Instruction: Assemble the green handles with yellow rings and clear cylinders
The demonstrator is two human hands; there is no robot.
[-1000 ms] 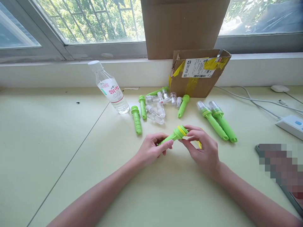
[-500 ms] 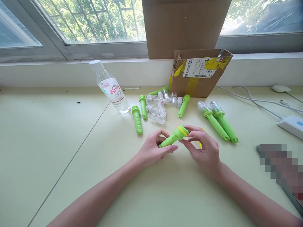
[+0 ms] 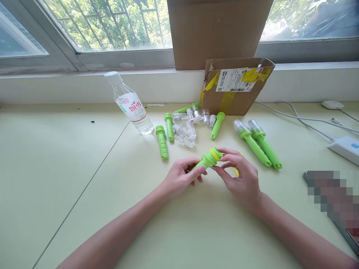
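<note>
Presently the left hand [image 3: 180, 178] grips a bright-green, tubular plastic handle [image 3: 207, 160] tilted above the pale bench [image 3: 196, 231]. The right hand [image 3: 243, 175] holds its wide end between thumb and fingers, beside a thin yellow band [image 3: 214, 154] around it. Clear plastic tubes [image 3: 183, 139] lie beyond, near a brown cardboard box [image 3: 235, 101].

The head camera looks forward and down across the table [image 3: 61, 149] toward the window [image 3: 117, 26].

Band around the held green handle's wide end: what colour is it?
Yellow band, in the head view.
</note>
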